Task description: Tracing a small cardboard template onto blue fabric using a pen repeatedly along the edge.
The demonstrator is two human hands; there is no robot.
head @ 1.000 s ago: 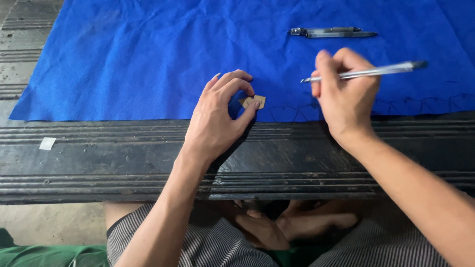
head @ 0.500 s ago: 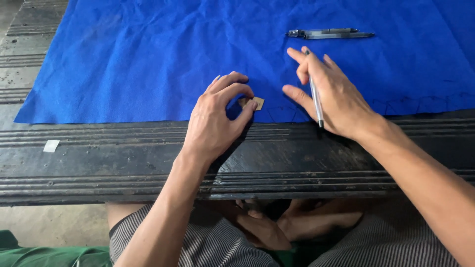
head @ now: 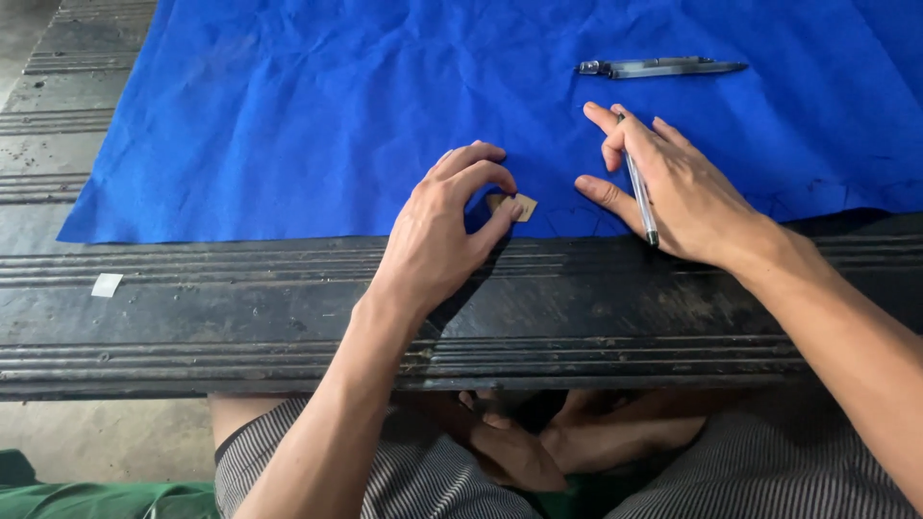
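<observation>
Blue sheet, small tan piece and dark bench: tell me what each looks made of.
Blue sheet: likely thin non-woven fabric or paper, matte, softly creased. Small tan piece, under the left hand: looks like cardboard, dull and flat. Dark bench: probably painted wood, grooved, worn and scuffed.

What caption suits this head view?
Left hand pinches a small tan piece on blue cloth; right hand holds a pen.

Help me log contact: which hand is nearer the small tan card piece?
Left. The left hand pinches the tan piece; the right hand lies apart, to its right.
</observation>
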